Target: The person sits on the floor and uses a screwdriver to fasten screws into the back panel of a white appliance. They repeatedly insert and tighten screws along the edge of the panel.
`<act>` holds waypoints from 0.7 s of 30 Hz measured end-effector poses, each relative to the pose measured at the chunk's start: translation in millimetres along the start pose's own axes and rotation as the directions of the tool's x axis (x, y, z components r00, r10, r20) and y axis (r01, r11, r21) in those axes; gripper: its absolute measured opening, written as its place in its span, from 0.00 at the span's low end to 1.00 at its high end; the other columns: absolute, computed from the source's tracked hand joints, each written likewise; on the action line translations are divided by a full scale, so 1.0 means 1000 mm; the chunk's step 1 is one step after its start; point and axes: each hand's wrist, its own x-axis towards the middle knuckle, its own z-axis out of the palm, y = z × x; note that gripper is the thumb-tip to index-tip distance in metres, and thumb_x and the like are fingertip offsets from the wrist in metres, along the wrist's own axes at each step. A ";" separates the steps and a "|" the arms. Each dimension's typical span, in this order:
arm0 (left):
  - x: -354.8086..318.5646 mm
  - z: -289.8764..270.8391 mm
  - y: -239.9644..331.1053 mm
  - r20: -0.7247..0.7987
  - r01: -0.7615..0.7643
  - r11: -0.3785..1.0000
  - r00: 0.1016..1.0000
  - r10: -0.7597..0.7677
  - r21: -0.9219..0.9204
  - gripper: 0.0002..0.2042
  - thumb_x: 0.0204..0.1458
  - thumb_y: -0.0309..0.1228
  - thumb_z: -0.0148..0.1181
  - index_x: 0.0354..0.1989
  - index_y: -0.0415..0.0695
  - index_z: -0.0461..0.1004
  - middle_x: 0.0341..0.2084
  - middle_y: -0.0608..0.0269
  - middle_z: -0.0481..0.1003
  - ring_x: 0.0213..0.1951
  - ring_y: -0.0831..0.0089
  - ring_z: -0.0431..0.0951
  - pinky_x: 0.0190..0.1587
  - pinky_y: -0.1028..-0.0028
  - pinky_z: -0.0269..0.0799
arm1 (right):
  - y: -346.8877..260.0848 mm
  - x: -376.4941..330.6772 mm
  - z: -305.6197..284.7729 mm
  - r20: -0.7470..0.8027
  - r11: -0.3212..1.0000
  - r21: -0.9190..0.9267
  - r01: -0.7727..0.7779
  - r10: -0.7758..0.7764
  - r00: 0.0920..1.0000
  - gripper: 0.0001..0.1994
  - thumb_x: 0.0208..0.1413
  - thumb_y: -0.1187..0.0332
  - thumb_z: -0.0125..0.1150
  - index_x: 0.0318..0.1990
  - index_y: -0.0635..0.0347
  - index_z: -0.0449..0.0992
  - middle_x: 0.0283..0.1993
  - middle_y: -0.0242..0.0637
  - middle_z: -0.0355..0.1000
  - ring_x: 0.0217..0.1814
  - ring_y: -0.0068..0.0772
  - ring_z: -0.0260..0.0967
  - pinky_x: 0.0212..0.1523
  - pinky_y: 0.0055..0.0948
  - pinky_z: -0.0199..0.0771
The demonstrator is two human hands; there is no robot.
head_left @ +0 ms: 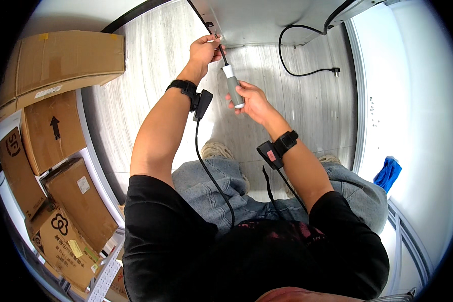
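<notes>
My right hand (251, 103) is wrapped round the grey and white handle of a screwdriver (232, 85). The dark shaft points up and slightly left, toward the lower edge of a grey metal cabinet (267, 25). At the tip, the fingers of my left hand (205, 52) are closed in a pinch beside the cabinet's dark edge. What lies between those fingertips is too small to make out. Each wrist wears a black strap with a small black box and a cable.
A black power cord (282, 53) loops from the cabinet to a plug on the wood-look floor (317, 100). Cardboard boxes (68, 65) are stacked at the left on a rack. A blue cloth (387, 173) lies at the right by the white wall.
</notes>
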 end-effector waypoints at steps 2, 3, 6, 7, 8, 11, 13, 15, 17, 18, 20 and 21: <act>0.000 0.000 -0.001 -0.002 -0.003 1.000 1.000 0.003 0.001 0.07 0.56 0.27 0.53 0.42 0.44 0.73 0.26 0.63 0.76 0.24 0.77 0.76 0.27 0.80 0.71 | -0.001 -0.001 0.001 0.003 1.000 0.013 -0.005 0.005 1.000 0.18 0.63 0.60 0.45 0.56 0.60 0.62 0.39 0.38 0.71 0.33 0.28 0.70 0.30 0.27 0.68; 0.000 0.001 -0.001 -0.003 -0.004 1.000 1.000 0.004 -0.003 0.07 0.56 0.27 0.53 0.42 0.44 0.73 0.26 0.63 0.76 0.24 0.77 0.76 0.27 0.80 0.71 | -0.001 0.000 0.000 0.014 1.000 0.016 -0.004 0.003 1.000 0.18 0.63 0.60 0.44 0.56 0.59 0.62 0.39 0.38 0.71 0.33 0.28 0.70 0.30 0.27 0.68; -0.002 0.000 0.000 -0.003 -0.007 1.000 1.000 0.007 -0.013 0.07 0.56 0.27 0.53 0.41 0.44 0.73 0.26 0.63 0.76 0.24 0.77 0.76 0.27 0.79 0.70 | 0.000 0.000 0.000 0.038 1.000 0.023 -0.010 0.009 0.999 0.18 0.63 0.60 0.43 0.56 0.59 0.63 0.39 0.38 0.72 0.33 0.28 0.70 0.30 0.27 0.68; -0.002 0.000 0.000 0.000 -0.011 1.000 1.000 0.011 -0.017 0.07 0.56 0.27 0.52 0.41 0.44 0.73 0.25 0.63 0.76 0.24 0.77 0.76 0.27 0.79 0.70 | 0.000 0.001 0.000 0.036 1.000 0.023 -0.016 0.015 0.999 0.18 0.64 0.59 0.43 0.56 0.59 0.63 0.39 0.37 0.72 0.33 0.28 0.70 0.30 0.28 0.68; -0.003 0.000 0.000 0.004 -0.015 1.000 1.000 0.015 -0.020 0.07 0.55 0.27 0.52 0.41 0.44 0.73 0.25 0.64 0.76 0.24 0.78 0.76 0.27 0.79 0.69 | 0.000 0.001 0.000 0.035 1.000 0.023 -0.021 0.020 0.999 0.18 0.64 0.59 0.42 0.55 0.59 0.64 0.39 0.37 0.72 0.33 0.28 0.70 0.30 0.28 0.68; -0.004 0.000 0.000 0.003 -0.022 0.999 1.000 0.022 -0.027 0.07 0.55 0.27 0.52 0.41 0.44 0.73 0.25 0.64 0.76 0.24 0.78 0.75 0.27 0.80 0.69 | 0.002 0.002 -0.002 0.060 0.998 0.050 -0.030 0.027 0.998 0.18 0.64 0.59 0.41 0.55 0.59 0.64 0.39 0.37 0.71 0.33 0.28 0.70 0.29 0.28 0.68; -0.003 -0.001 0.000 0.013 -0.014 1.000 1.000 0.014 -0.007 0.08 0.57 0.27 0.51 0.42 0.46 0.73 0.26 0.66 0.76 0.26 0.78 0.76 0.30 0.79 0.68 | 0.003 0.004 -0.003 0.068 0.997 0.065 -0.037 0.033 0.997 0.18 0.64 0.60 0.41 0.55 0.59 0.65 0.39 0.37 0.71 0.33 0.28 0.70 0.29 0.28 0.67; -0.003 0.000 0.000 0.014 -0.015 1.000 1.000 0.015 0.007 0.08 0.57 0.28 0.50 0.43 0.47 0.73 0.26 0.66 0.76 0.27 0.77 0.76 0.31 0.78 0.68 | 0.004 0.005 -0.005 0.071 0.996 0.073 -0.045 0.040 0.997 0.18 0.64 0.60 0.40 0.56 0.59 0.65 0.39 0.37 0.71 0.33 0.29 0.70 0.29 0.27 0.67; -0.002 0.000 -0.001 0.008 -0.024 1.000 1.000 0.024 0.013 0.08 0.57 0.27 0.50 0.43 0.47 0.73 0.26 0.66 0.75 0.27 0.77 0.76 0.31 0.78 0.68 | 0.004 0.006 -0.005 0.068 0.996 0.075 -0.053 0.048 0.997 0.18 0.64 0.61 0.40 0.56 0.59 0.65 0.39 0.37 0.71 0.33 0.29 0.70 0.29 0.27 0.67; -0.002 0.000 -0.001 0.005 -0.024 1.000 1.000 0.024 0.018 0.08 0.57 0.27 0.50 0.42 0.47 0.73 0.26 0.66 0.75 0.27 0.77 0.76 0.31 0.78 0.68 | 0.004 0.006 -0.005 0.076 0.995 0.088 -0.056 0.049 0.996 0.18 0.64 0.61 0.40 0.56 0.59 0.65 0.39 0.37 0.71 0.33 0.29 0.70 0.30 0.27 0.67; 0.000 0.000 -0.001 0.002 -0.025 0.999 1.000 0.025 0.025 0.08 0.57 0.27 0.49 0.42 0.46 0.73 0.25 0.66 0.75 0.26 0.77 0.76 0.31 0.78 0.68 | 0.004 0.006 -0.005 0.089 0.992 0.114 -0.062 0.052 0.995 0.17 0.64 0.61 0.39 0.55 0.58 0.66 0.39 0.37 0.71 0.33 0.29 0.70 0.30 0.28 0.67; 0.000 0.000 -0.001 0.002 -0.024 0.999 1.000 0.024 0.036 0.08 0.57 0.27 0.49 0.42 0.46 0.73 0.25 0.67 0.75 0.26 0.77 0.76 0.31 0.79 0.68 | 0.004 0.006 -0.005 0.093 0.990 0.122 -0.064 0.052 0.994 0.16 0.64 0.61 0.40 0.53 0.58 0.66 0.38 0.38 0.72 0.33 0.30 0.70 0.30 0.28 0.67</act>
